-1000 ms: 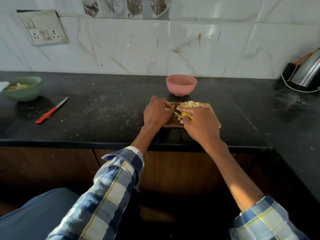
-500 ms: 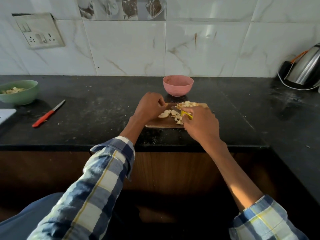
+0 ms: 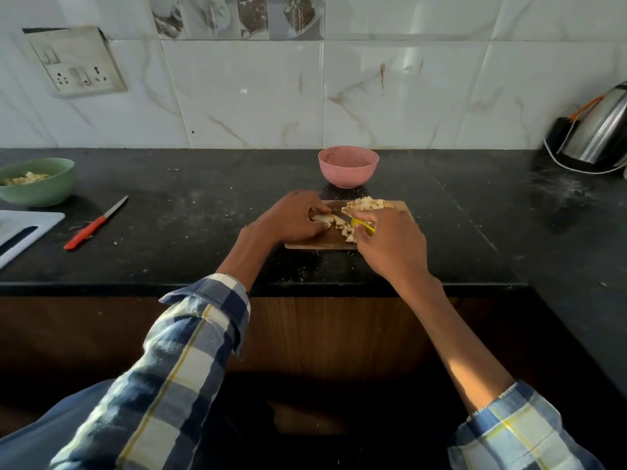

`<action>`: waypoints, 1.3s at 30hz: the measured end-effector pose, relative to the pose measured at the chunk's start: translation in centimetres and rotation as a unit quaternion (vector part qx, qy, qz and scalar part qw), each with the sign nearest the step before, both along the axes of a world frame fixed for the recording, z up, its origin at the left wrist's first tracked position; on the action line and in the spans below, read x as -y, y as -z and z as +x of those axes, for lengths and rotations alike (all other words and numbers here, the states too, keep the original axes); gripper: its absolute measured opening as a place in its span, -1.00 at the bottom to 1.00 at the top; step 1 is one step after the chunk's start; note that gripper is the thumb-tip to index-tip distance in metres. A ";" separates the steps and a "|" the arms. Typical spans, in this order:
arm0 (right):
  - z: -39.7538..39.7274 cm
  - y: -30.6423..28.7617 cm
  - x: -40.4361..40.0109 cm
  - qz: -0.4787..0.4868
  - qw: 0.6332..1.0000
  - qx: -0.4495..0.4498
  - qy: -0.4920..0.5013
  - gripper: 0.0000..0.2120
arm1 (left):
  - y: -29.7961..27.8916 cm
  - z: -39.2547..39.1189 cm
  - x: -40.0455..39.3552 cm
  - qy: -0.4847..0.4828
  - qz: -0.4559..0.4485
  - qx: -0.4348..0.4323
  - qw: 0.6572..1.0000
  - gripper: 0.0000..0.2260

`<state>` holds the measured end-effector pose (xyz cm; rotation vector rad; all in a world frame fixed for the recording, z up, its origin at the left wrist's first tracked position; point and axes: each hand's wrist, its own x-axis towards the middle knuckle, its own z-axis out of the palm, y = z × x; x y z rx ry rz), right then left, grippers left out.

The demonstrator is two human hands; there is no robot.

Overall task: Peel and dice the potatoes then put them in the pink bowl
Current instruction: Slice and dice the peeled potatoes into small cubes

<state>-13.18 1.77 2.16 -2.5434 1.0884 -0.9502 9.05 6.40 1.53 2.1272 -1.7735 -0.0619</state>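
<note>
A wooden cutting board [image 3: 315, 241] lies on the black counter, just in front of the pink bowl [image 3: 348, 166], which looks empty. My left hand [image 3: 293, 218] holds down a peeled potato piece [image 3: 322, 218] on the board's left part. My right hand [image 3: 390, 242] grips a yellow-handled knife [image 3: 362, 226], its blade pointing left at that piece. Small diced bits [image 3: 346, 228] lie beside the blade. A pile of diced potato [image 3: 364, 203] sits at the board's far edge.
A green bowl [image 3: 37, 183] with scraps stands at the far left, next to a white board [image 3: 23, 228]. A red-handled knife [image 3: 93, 225] lies on the counter [image 3: 203, 205]. A steel kettle [image 3: 600, 130] with a white cord sits at the back right.
My left hand has shifted a little left along the potato piece, showing more cut bits beside the blade. My right hand stays on the knife. The camera has tilted slightly.
</note>
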 end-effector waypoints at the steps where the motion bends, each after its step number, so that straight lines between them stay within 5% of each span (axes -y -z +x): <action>1: 0.1 0.0 -0.1 -0.002 1.000 -0.003 -0.002 -0.67 | 0.1 0.1 -0.1 0.007 -0.002 -0.001 1.000 -0.64; 16: 0.3 -0.3 -1.5 -0.038 0.999 -0.025 -0.010 -0.66 | 2.4 -1.0 -1.8 -0.046 -0.162 -0.055 0.984 -0.78; 39: 1.1 -0.2 -4.7 -0.086 0.984 -0.154 0.001 -0.82 | 3.7 -3.4 -0.8 -0.155 -0.227 -0.096 0.957 -0.89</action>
